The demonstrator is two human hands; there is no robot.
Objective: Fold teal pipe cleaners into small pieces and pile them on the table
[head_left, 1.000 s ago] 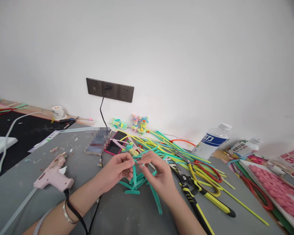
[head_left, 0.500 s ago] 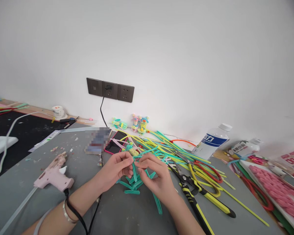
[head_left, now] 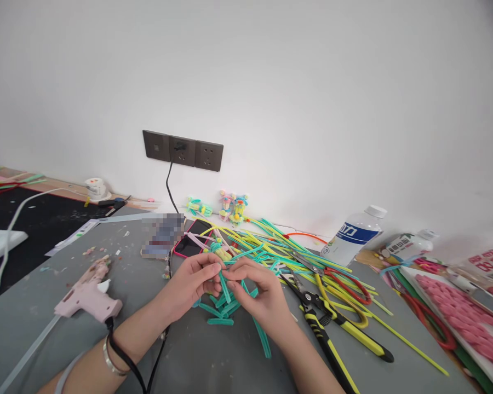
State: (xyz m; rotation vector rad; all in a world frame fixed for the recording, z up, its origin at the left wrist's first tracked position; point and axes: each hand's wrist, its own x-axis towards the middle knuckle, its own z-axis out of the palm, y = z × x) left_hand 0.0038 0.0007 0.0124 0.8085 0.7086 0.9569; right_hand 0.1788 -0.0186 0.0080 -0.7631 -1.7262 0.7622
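Both hands meet above the grey table, fingertips nearly touching. My left hand pinches a short teal pipe cleaner that hangs down between the hands. My right hand closes its thumb and fingers at the top of that same piece; the exact contact is hidden by the fingers. Beneath them lie several folded teal pieces, with another long one below my right hand. Just behind the fingertips rests a small yellow and teal figure.
A pink glue gun lies at left with its black cord near my left forearm. Yellow-black pliers, red-handled scissors and long yellow and green pipe cleaners are at right. A bottle and phone stand or lie behind.
The fingers have shifted slightly around the teal piece, and my right fingertips sit closer to my left ones. The whole view has moved a little.
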